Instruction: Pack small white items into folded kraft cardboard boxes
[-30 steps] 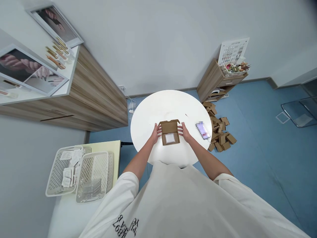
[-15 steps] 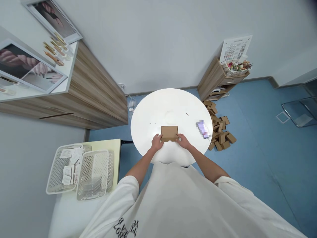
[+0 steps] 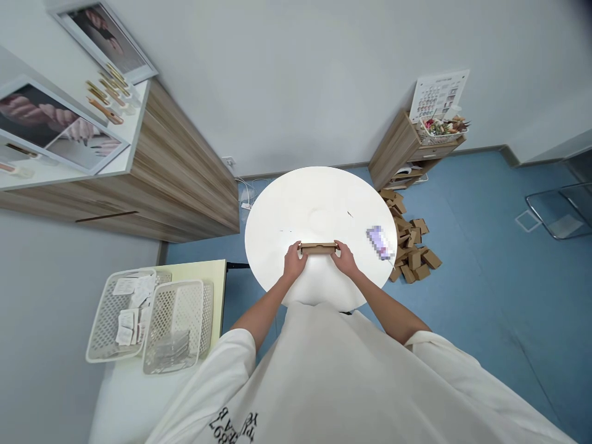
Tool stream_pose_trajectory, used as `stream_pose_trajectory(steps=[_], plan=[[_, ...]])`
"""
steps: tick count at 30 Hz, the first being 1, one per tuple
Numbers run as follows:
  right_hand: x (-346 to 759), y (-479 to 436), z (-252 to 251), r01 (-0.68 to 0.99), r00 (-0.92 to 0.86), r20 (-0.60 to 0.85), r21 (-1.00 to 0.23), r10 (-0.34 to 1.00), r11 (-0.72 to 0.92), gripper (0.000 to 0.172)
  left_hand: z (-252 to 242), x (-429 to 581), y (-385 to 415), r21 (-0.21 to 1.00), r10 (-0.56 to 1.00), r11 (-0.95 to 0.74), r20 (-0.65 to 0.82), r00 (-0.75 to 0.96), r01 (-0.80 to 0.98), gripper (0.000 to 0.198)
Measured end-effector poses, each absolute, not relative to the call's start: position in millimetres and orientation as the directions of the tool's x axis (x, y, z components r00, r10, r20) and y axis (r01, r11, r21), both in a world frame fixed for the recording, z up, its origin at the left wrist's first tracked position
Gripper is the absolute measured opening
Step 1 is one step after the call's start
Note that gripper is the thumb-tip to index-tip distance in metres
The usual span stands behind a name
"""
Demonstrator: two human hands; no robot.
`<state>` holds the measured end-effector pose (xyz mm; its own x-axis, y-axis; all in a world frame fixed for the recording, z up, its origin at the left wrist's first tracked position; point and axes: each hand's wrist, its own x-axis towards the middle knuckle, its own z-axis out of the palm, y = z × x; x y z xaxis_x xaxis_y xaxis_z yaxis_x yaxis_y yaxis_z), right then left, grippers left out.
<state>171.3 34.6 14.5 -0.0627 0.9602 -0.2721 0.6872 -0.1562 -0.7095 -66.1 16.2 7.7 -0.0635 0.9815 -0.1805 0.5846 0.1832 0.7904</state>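
A small brown cardboard box (image 3: pixel 318 249) is held between my two hands over the near half of the round white table (image 3: pixel 296 197). Its narrow long side faces me. My left hand (image 3: pixel 294 261) grips the left end, fingers curled round the corner. On the opposite end, my right hand (image 3: pixel 344 259) has its thumb and fingers closed on the box. To the right on the tabletop lies a blurred purple phone-like item (image 3: pixel 380 242).
Many small cardboard boxes (image 3: pixel 411 246) lie heaped on the floor beyond the table's right edge. Two white plastic baskets (image 3: pixel 201 320) stand on a side table at left. A wooden cabinet (image 3: pixel 185 160) is back left; a small cabinet (image 3: pixel 398 145) back right.
The box has been tipped up, so its broad top face no longer shows and a narrow side does. Both hands have shifted their hold to its ends.
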Motion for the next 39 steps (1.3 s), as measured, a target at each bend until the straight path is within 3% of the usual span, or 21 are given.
stream_pose_trajectory(steps=[3,9,25,31,39], plan=[[169,42,11,0.671,-0.028,-0.258,-0.720,0.966,-0.173,0.050,5,-62,25,0.800,0.969,0.248,-0.215,-0.125,0.547,0.038],[166,50,9,0.679,0.013,-0.263,-0.706,0.965,-0.202,0.046,2,-59,33,0.750,0.958,0.285,-0.202,-0.204,0.597,0.029],[166,38,15,0.792,-0.076,-0.180,-0.609,0.981,-0.051,0.052,6,-62,28,0.781,0.985,0.159,-0.170,-0.040,0.604,0.038],[168,31,17,0.814,-0.156,-0.137,-0.578,0.978,0.049,0.053,4,-68,17,0.746,0.997,0.031,-0.070,0.033,0.665,0.042],[164,32,13,0.799,-0.102,-0.142,-0.602,0.985,-0.004,0.051,1,-70,15,0.785,0.993,0.073,-0.118,0.032,0.615,0.041]])
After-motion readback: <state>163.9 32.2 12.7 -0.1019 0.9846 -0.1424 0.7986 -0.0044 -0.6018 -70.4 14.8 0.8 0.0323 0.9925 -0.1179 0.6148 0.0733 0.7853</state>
